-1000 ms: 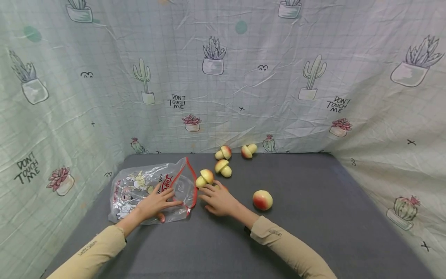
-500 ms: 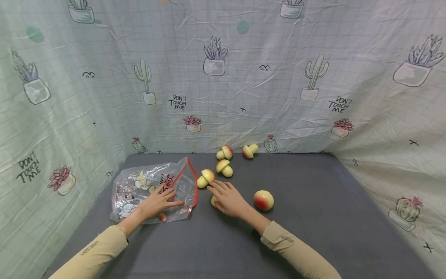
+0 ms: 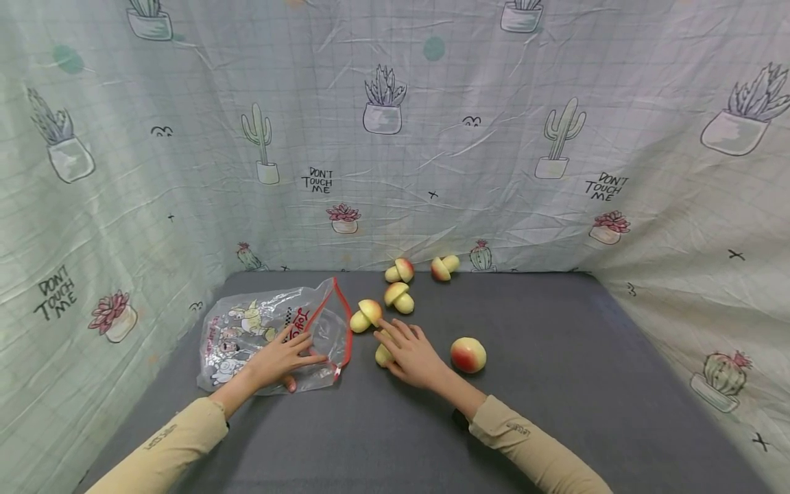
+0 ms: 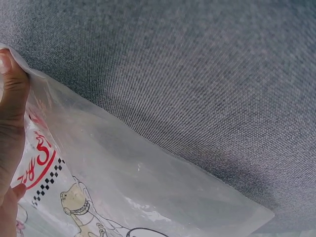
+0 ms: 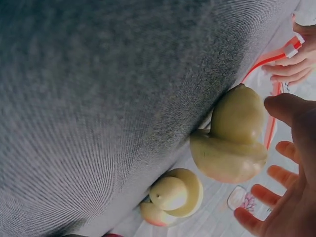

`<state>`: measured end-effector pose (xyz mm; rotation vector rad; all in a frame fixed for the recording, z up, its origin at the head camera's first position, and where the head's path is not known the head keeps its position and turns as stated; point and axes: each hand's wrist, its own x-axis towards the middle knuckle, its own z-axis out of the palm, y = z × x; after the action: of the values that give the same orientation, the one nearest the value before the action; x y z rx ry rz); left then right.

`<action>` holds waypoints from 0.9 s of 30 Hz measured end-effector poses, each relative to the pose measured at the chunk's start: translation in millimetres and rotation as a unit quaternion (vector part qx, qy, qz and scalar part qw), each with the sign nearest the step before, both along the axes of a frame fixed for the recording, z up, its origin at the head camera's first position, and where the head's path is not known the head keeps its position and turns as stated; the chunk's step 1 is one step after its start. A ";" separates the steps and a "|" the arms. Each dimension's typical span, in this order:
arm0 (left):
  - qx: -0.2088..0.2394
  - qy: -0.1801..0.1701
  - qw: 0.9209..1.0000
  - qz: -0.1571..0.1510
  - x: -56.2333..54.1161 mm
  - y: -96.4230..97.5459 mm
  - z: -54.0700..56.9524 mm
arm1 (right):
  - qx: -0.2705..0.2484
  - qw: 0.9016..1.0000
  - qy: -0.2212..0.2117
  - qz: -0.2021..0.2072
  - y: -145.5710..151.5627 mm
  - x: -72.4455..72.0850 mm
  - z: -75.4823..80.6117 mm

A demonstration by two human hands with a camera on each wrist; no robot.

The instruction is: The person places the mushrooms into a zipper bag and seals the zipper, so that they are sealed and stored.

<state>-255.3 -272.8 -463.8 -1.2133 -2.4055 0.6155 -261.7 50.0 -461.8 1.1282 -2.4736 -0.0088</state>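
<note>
Upper frame, edge to edge: pale printed cloth backdrop (image 3: 444,158), with cacti and lettering. Below: dark grey woven tabletop (image 3: 555,384). Around the work, left to right: orange-capped pale-yellow mushroom shape (image 3: 367,316), just left of centre; yellow-capped mushroom shape (image 3: 400,299), at centre; red-tinged yellow mushroom shape (image 3: 400,270), just above; red-capped cream mushroom shape (image 3: 445,267), right of that, near the cloth; rounded red-and-cream piece (image 3: 468,355), lower right of centre. In the way in head view: left hand (image 3: 278,360) across part of clear plastic zip bag (image 3: 262,329); right hand (image 3: 415,357) over much of smooth cream-yellow mushroom shape (image 5: 229,133).

Left hand: extended from lower left in tan sleeve (image 3: 179,439), lying over the plastic near the mouth, fingers spread. Right hand: reaching in from lower right, fingers apart, clamped on nothing. Contact with mushroom: cannot tell. Hands well apart from each other.

Bag: left of centre, flat, crumpled, cartoon-printed, red-edged mouth facing right. Cream-yellow mushroom shape: near centre, right of the bag; in right wrist view, stem upward, broad cap below, faint pink at lower rim.
</note>
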 end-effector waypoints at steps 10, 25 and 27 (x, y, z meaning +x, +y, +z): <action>-0.025 -0.020 0.999 0.031 2.3 2.7 3.5 | 0.017 1.000 -0.005 -0.001 -0.3 1.2 0.6; -0.036 -0.020 0.999 0.036 4.3 4.2 3.8 | 0.052 0.999 0.015 0.006 -2.1 -0.1 -0.8; -0.038 -0.023 0.998 0.040 5.3 4.4 4.2 | 0.058 0.998 0.021 0.007 -3.4 -1.1 -1.6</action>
<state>-250.0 -268.4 -459.7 -1.1789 -2.4991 0.7160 -262.7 46.7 -463.4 1.1810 -2.4536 -0.1717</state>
